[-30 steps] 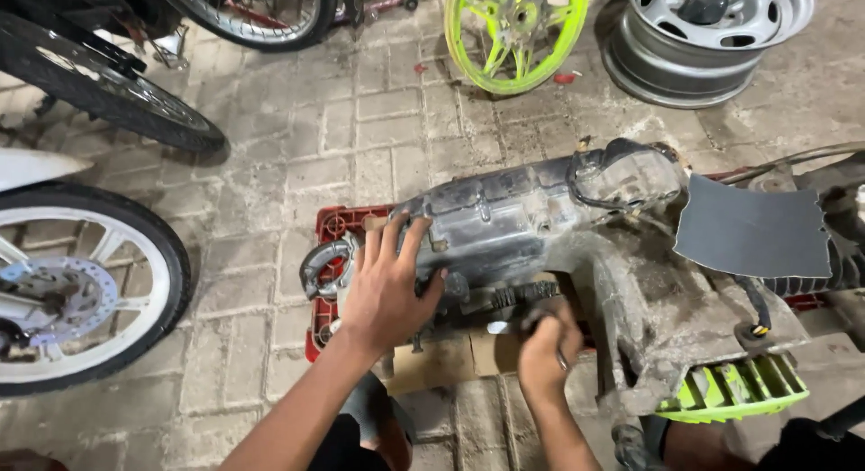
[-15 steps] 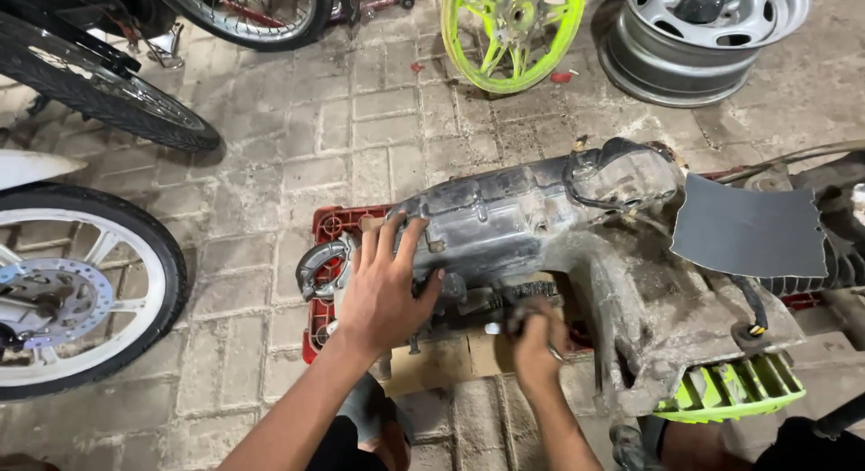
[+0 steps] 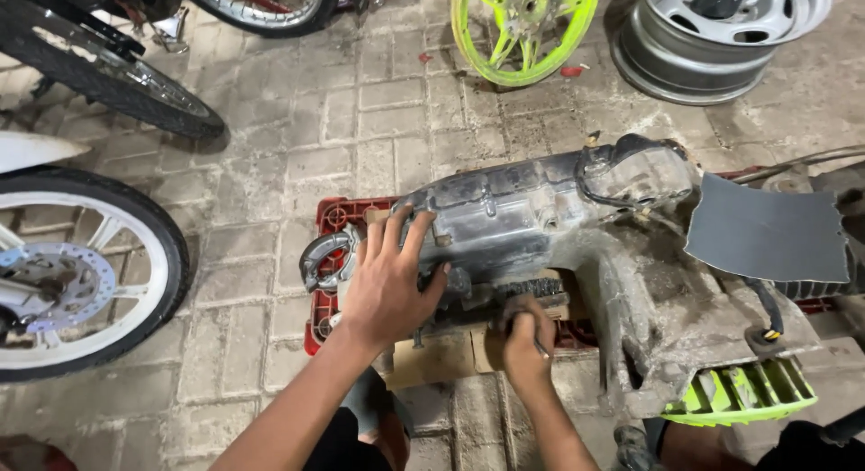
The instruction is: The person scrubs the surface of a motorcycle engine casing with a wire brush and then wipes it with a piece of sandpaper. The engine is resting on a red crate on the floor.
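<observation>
- Head view: your left hand (image 3: 389,286) lies flat on the near left end of the grey engine casing (image 3: 505,214), fingers (image 3: 396,232) spread open and pressed on the metal — gripping nothing.
- Your right hand (image 3: 524,347) is tucked under the casing's lower edge, its fingers closed around a thin tool (image 3: 539,347); only a short dark stretch of it shows, so you cannot tell what kind it is.
- The engine casing lies lengthwise across a red plastic crate (image 3: 330,221) on the paved floor (image 3: 261,165), its dirty rear part running off to your right.
- A curved metal bracket (image 3: 321,255) sticks out at the casing's left end, just beside your left hand.
- A scrap of cardboard (image 3: 432,358) lies under the casing, between your two forearms.
- A flat grey sheet (image 3: 766,232) rests on the right end — near it, a lime-green finned part (image 3: 739,394).
- Well apart: a white-spoked motorcycle wheel (image 3: 63,273) at left, a lime-green wheel (image 3: 523,25) and a silver steel rim (image 3: 721,34) at the top.
</observation>
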